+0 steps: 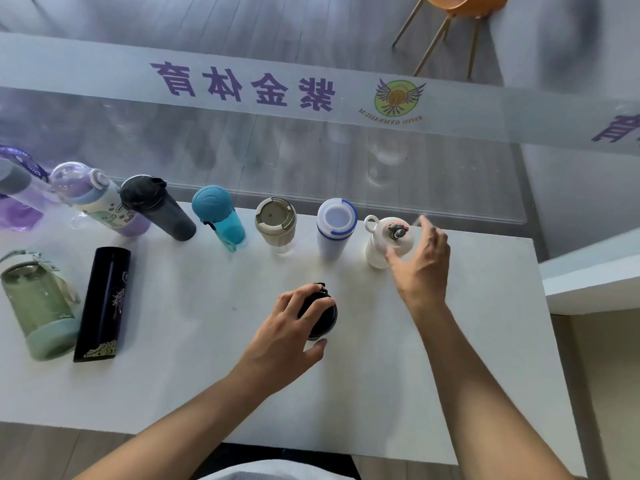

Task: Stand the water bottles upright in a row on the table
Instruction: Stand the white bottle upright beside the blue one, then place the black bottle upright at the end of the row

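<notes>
Several bottles stand upright in a row along the white table's (pixel 207 358) far edge: a purple one (pixel 93 194), a dark grey one (pixel 157 207), a teal one (pixel 218 216), a beige-lidded one (pixel 276 220), a white-and-blue one (pixel 336 223) and a small white one (pixel 384 242). My right hand (pixel 422 263) hovers open just beside the small white bottle, fingers spread. My left hand (pixel 294 327) grips a black bottle (pixel 320 317) from above, mid-table. A green bottle (pixel 38 306) and a black flask (pixel 104 303) lie flat at the left.
A glass partition with purple lettering runs right behind the row. More purple and grey bottles (pixel 17 188) sit at the far left edge. An orange chair (pixel 450 15) stands beyond the glass. The table ends just right of my right hand.
</notes>
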`<action>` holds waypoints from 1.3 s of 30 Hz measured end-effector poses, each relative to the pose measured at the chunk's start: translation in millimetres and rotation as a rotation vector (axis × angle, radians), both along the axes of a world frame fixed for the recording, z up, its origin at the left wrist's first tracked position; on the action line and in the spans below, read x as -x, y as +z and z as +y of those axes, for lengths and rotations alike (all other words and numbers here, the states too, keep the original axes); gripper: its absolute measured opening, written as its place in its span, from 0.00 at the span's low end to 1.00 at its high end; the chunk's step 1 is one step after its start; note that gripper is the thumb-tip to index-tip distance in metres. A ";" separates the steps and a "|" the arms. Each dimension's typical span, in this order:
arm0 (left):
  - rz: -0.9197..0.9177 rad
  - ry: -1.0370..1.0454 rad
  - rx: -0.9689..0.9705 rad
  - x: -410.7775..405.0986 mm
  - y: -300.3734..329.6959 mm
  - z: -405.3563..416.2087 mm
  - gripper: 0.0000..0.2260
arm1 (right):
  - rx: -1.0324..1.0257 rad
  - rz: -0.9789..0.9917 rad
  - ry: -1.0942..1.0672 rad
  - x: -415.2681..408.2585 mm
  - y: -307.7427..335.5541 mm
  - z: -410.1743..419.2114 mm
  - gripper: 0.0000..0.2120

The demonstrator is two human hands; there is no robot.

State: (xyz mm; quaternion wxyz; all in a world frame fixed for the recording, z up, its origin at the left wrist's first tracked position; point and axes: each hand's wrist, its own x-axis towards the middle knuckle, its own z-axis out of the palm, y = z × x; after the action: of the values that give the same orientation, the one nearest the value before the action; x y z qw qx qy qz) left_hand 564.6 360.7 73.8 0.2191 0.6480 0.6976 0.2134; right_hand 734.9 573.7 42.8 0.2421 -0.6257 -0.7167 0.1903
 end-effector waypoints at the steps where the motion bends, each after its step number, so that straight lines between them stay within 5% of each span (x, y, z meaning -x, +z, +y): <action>1: -0.005 -0.016 -0.001 1.8 0.6 -0.4 0.26 | -0.086 0.005 -0.004 -1.4 2.2 -16.2 0.35; 3: -0.016 -0.027 -0.008 5.8 1.6 -1.9 0.25 | -0.114 0.002 0.059 -2.2 3.1 -57.8 0.29; 8: -0.034 0.003 -0.026 9.7 0.2 -7.3 0.24 | 0.293 0.105 0.368 9.6 -1.1 -148.4 0.31; 13: -0.080 0.011 -0.009 10.0 -1.5 -10.9 0.26 | 0.381 0.243 0.331 31.4 -1.1 -164.0 0.34; 24: -0.104 0.018 0.005 -22.0 8.3 9.2 0.23 | 0.427 0.353 0.343 -15.5 -2.2 -139.4 0.32; 39: 0.274 0.127 0.158 -121.1 -4.8 126.4 0.29 | 0.358 0.368 0.239 -157.0 -22.5 -7.6 0.36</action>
State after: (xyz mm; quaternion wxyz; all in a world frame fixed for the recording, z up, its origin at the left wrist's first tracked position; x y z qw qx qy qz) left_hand 685.7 487.2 69.0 0.1581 0.6065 0.7750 0.0812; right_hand 891.9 566.1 20.3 0.2297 -0.5245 -0.6843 0.4515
